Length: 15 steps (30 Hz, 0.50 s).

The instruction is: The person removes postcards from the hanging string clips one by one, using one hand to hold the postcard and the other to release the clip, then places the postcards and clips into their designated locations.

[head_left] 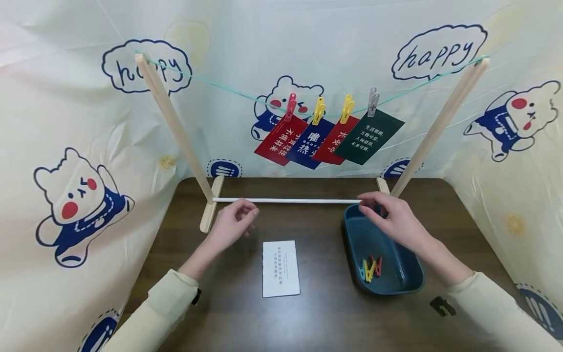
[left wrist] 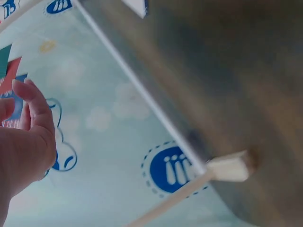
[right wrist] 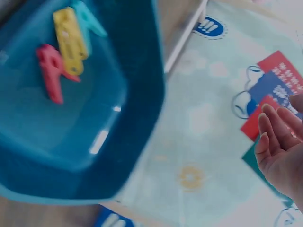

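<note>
My left hand [head_left: 232, 222] hovers above the table near the left end of a white rod [head_left: 290, 201], its fingers loosely bent around nothing. Over the far end of a dark blue tray [head_left: 406, 283] is my right hand [head_left: 398, 220], also loosely bent and holding nothing. Inside that tray lie yellow [right wrist: 71, 42], red [right wrist: 51, 71] and teal [right wrist: 87, 21] clothespins. A white card [head_left: 280, 269] with printed text lies on the table between the hands. Behind, red [head_left: 281, 142], blue [head_left: 310, 144] and green cards [head_left: 369, 137] hang overlapping from a string, clipped with clothespins.
Two wooden posts [head_left: 176, 127] carry the sagging green string [head_left: 228, 90], with the rod joining them low down. Wooden feet [head_left: 208, 212] stand on the dark table [head_left: 220, 313]. A patterned cloth [head_left: 88, 122] surrounds the back and sides.
</note>
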Available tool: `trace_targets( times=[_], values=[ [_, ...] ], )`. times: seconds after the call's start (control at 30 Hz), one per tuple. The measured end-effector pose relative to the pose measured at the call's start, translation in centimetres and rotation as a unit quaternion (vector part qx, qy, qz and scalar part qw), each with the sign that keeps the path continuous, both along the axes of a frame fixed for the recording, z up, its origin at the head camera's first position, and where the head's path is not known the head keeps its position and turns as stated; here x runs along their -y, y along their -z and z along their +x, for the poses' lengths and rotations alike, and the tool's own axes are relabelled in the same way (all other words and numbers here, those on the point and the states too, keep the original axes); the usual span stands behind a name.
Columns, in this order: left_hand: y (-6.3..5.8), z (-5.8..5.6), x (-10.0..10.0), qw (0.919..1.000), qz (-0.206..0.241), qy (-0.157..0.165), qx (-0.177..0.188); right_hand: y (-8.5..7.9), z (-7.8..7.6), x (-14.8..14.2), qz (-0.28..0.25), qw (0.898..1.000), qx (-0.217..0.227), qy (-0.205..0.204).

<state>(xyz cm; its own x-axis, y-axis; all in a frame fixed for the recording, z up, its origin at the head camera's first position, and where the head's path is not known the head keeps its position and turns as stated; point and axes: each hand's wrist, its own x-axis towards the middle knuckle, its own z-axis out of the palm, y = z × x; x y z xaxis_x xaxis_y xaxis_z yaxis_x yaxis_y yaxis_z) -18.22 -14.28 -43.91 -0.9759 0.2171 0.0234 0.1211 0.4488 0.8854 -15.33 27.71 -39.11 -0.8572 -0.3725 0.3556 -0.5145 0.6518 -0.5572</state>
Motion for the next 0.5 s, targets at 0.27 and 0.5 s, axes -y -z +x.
trace_targets(
  times=[0.27,0.5],
  values=[
    [-2.9,-3.2,0.5,0.9919,0.113,-0.026,-0.050,-4.7,-1.2,1.8,-0.007,0.997,-0.072,-0.036],
    [-4.3,-5.7,0.4,0.9867,0.131,-0.068,-0.068,-7.9,-2.7,3.5,0.014,0.993,-0.102,-0.053]
  ],
)
